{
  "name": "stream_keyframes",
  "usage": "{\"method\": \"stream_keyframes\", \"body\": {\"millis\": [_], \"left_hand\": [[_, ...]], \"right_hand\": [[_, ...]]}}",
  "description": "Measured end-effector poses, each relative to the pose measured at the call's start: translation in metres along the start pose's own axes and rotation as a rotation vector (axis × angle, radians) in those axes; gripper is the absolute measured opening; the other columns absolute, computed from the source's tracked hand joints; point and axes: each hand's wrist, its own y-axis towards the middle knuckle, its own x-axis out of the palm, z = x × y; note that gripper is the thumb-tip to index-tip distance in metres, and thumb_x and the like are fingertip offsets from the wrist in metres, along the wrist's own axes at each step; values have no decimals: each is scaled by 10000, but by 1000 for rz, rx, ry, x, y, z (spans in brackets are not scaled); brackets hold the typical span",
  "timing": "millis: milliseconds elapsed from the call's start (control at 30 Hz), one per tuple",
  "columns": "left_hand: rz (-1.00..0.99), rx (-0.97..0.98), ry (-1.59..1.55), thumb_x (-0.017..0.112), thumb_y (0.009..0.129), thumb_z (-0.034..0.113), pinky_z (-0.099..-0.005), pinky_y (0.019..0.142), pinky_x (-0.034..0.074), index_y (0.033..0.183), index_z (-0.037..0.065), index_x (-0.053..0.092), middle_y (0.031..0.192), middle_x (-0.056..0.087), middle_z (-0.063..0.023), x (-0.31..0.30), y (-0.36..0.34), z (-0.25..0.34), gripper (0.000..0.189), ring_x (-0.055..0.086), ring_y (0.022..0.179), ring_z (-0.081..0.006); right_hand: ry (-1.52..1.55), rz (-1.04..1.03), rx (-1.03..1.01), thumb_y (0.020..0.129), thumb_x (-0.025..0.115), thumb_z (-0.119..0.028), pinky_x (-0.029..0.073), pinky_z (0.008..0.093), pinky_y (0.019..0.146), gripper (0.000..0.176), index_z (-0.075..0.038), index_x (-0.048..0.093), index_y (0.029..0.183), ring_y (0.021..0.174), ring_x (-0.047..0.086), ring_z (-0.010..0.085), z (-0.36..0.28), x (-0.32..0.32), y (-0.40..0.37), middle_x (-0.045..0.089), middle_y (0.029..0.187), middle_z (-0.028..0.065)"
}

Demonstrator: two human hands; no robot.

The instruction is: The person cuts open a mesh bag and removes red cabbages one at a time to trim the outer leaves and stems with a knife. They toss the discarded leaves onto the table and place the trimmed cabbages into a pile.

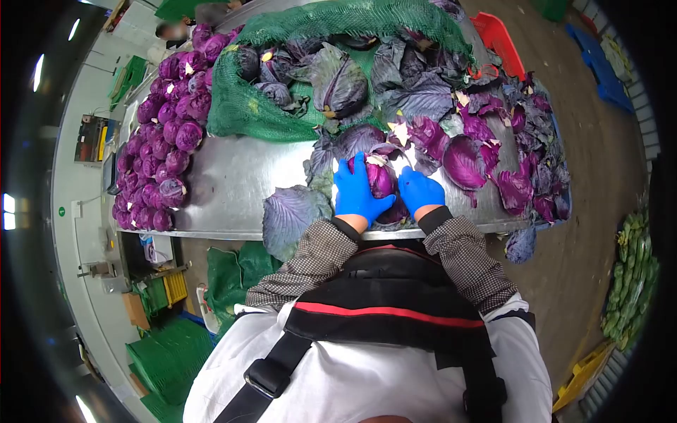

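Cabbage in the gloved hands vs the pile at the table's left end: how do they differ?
The held cabbage is one head, gripped between the left hand and right hand; the left pile is many heads, stacked and untouched. The held cabbage sits amid loose leaves; the left pile lies on the table without leaf litter. Both are purple.

bright blue rubber glove on the left hand (358, 194), the same on the right hand (419, 190). tight black cuffs (347, 227) at both wrists. loose, crinkly sleeves with tiny black-and-white checks (310, 264). white coat (367, 381) over the shoulders and chest. wide black chest harness (395, 296) on top, with a thin red stripe (388, 312) across it. thick black strap with a big buckle (264, 377) down one side.
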Motion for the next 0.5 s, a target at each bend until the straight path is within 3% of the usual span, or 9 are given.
{"method": "stream_keyframes", "body": {"millis": [100, 133, 167, 267, 367, 500], "left_hand": [[-17, 67, -13, 809, 480, 357, -482, 970, 315, 1334, 97, 254, 1264, 277, -314, -4, -13, 4, 1051, 312, 1154, -473], [53, 120, 12, 814, 469, 343, -476, 981, 307, 1330, 103, 263, 1270, 273, -316, -3, -20, 0, 1050, 296, 1172, -471], [39, 119, -82, 815, 472, 337, -477, 990, 296, 1332, 105, 258, 1286, 255, -319, -3, -20, -7, 1051, 281, 1188, -473], [37, 177, -87, 808, 493, 373, -468, 1006, 282, 1328, 80, 264, 1303, 243, -307, -1, -18, -22, 1039, 280, 1198, -465], [72, 194, -108, 806, 512, 394, -456, 1011, 281, 1317, 71, 283, 1301, 255, -289, -7, -26, -23, 1013, 290, 1199, -450], [75, 144, -324, 796, 551, 385, -445, 1017, 279, 1311, 74, 304, 1314, 258, -257, -1, -22, -44, 957, 298, 1210, -418]], "right_hand": [[-100, -12, 98, 857, 423, -248, 485, 456, 578, 211, -73, 520, 925, 697, 616, 350, 15, 8, 24, 623, 804, 178], [-100, 80, 51, 866, 411, -247, 495, 440, 559, 233, -62, 553, 872, 656, 622, 348, 14, -6, 27, 627, 728, 168], [0, -46, 112, 874, 409, -368, 488, 460, 626, 343, -53, 531, 937, 725, 614, 377, 14, -22, 32, 625, 798, 202], [148, -100, 51, 805, 464, -525, 456, 481, 728, 545, -47, 434, 1064, 861, 589, 380, -20, -43, 16, 601, 936, 235], [208, 54, 61, 771, 538, -422, 443, 487, 693, 426, -92, 459, 1029, 816, 574, 401, -18, -6, 29, 598, 878, 215], [173, 67, 111, 773, 530, -343, 454, 484, 682, 281, -135, 516, 960, 807, 577, 392, 4, 11, 41, 602, 887, 181]]}}
